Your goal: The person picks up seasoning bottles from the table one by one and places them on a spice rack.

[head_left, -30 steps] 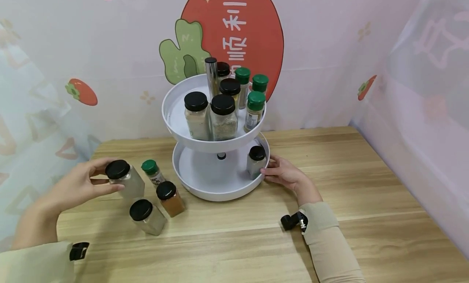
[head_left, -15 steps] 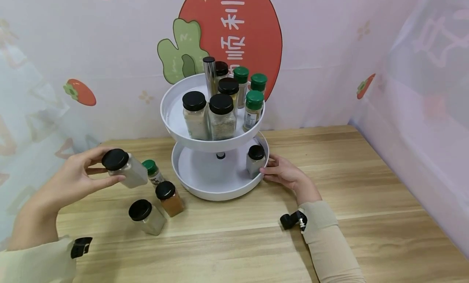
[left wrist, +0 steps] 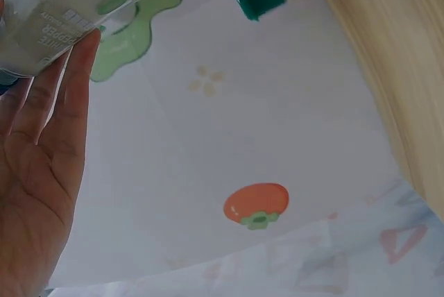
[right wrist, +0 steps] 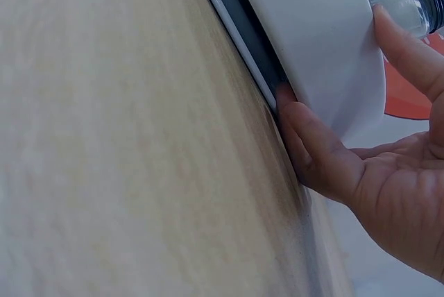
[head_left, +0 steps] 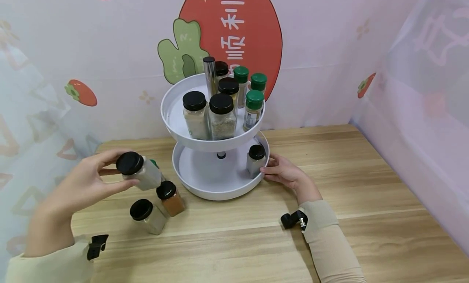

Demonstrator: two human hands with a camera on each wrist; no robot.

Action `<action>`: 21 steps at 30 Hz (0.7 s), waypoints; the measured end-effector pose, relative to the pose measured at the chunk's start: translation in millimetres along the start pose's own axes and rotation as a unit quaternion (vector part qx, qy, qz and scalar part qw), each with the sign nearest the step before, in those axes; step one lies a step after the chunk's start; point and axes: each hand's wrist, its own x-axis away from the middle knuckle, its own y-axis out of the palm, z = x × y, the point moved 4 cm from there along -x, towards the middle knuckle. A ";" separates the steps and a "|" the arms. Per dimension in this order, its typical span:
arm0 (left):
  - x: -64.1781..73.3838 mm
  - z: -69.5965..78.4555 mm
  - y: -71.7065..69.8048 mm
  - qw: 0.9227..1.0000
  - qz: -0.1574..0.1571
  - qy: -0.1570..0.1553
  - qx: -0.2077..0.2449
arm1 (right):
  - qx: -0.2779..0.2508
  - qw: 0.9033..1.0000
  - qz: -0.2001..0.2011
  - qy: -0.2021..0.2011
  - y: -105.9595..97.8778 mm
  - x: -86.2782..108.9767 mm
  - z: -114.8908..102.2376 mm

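Observation:
In the head view my left hand (head_left: 82, 183) grips a square spice jar (head_left: 148, 175) with a black lid and pale contents, thumb on the near side. The jar leans, lid toward the hand, and partly hides a green-capped spice bottle (head_left: 154, 163). In the left wrist view the jar (left wrist: 76, 16) shows printed lettering. My right hand (head_left: 287, 175) holds the rim of the lower tier of a white two-tier spice rack (head_left: 220, 195). In the right wrist view its thumb lies at the top of the tray wall (right wrist: 319, 40), fingers under the edge. A black-lidded jar (head_left: 254, 167) stands just inside.
On the table's left stand a jar of orange-brown powder (head_left: 173, 205) and a black-lidded jar (head_left: 154, 222). The upper tier (head_left: 179, 108) carries several black-lidded jars, green-capped bottles and a slim metallic cylinder (head_left: 210, 75). A printed cloth (head_left: 311, 71) hangs behind the table.
My left hand has lifted the jar off the table area, then carried it right, in front of the green-capped bottle. The right hand keeps its hold on the rack.

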 end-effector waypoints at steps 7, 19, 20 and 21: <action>-6.3 16.9 13.4 0.999 0.011 0.047 -0.014 | -0.003 1.000 0.002 0.005 -1.0 -1.7 0.1; -15.5 31.7 40.1 0.997 -0.003 0.074 -0.036 | -0.011 1.000 -0.009 0.001 -0.8 -1.8 -0.6; -16.3 32.7 41.9 0.996 -0.003 0.080 -0.035 | -0.010 1.000 -0.010 0.001 -0.8 -1.9 -0.5; -17.0 33.6 43.5 0.996 -0.003 0.086 -0.031 | -0.009 1.000 -0.010 0.001 -1.1 -2.0 -0.3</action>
